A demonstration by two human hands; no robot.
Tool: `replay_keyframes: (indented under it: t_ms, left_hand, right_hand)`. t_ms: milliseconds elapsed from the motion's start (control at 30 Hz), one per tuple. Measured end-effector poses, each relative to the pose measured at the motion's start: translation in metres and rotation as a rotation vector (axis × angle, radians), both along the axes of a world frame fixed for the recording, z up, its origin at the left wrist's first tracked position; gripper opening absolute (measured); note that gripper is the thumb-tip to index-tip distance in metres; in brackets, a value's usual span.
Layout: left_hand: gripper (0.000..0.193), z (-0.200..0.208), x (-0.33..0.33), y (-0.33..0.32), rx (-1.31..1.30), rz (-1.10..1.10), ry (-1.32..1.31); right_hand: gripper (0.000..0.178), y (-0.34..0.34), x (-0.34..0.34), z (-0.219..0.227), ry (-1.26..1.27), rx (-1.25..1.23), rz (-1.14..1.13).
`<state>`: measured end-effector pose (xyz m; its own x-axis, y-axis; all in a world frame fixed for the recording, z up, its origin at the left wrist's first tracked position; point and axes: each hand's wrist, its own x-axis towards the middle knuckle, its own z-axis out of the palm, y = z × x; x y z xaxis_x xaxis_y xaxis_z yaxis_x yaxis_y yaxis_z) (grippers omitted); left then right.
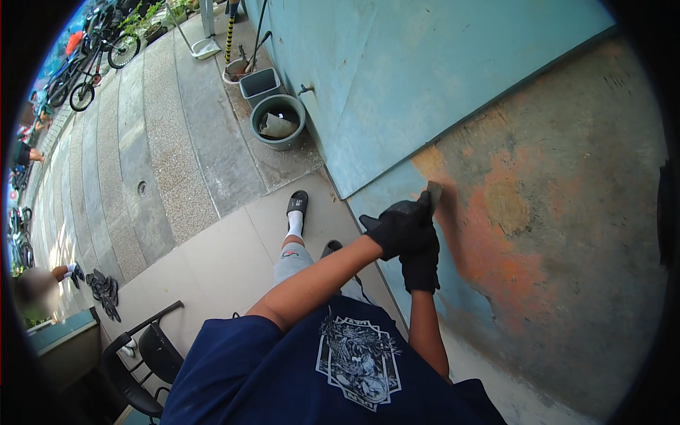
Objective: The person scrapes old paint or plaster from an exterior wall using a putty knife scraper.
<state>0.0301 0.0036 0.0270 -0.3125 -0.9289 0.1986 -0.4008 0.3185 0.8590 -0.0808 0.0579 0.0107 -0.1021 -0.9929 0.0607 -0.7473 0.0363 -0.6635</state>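
Observation:
Black gloves cover both of my hands, which are pressed together against the wall. My left hand (398, 228) is closed, with its thumb sticking out to the left. Just below it, my right hand (421, 261) is closed as well, partly hidden behind the left. From the top of the grip pokes the flat greyish blade of a scraper (435, 192); its handle is hidden within the gloves. The blade meets the wall (506, 205) where pale blue paint borders a worn patch of orange, tan and bare grey.
A large light-blue panel (425, 78) covers the upper wall. Beyond my sandalled foot (297, 205) stand a round grey-green bucket (278, 144) and a rectangular bin (260, 86). A black chair (159, 354) is at lower left, near loose sandals (104, 292). Bicycles (92, 71) stand far left.

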Motion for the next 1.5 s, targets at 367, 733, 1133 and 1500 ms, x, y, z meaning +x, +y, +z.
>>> replay_keyframes:
  t_ms: [367, 733, 1133, 1500]
  left_hand:
    - [0.052, 0.004, 0.009, -0.03, 0.105, 0.054, 0.008]
    - [0.063, -0.013, 0.028, -0.043, 0.195, -0.051, -0.012]
    - [0.054, 0.005, 0.042, -0.048, 0.202, -0.091, 0.0]
    - [0.059, -0.017, 0.035, -0.051, -0.062, -0.013, 0.027]
  right_hand:
    - [0.035, -0.036, 0.001, 0.007, 0.111, 0.217, 0.077]
    - [0.025, -0.029, 0.018, -0.018, 0.19, -0.044, -0.011]
    - [0.023, -0.036, 0.024, -0.023, 0.215, -0.136, 0.03]
    - [0.029, -0.038, 0.028, -0.001, 0.046, -0.027, 0.033]
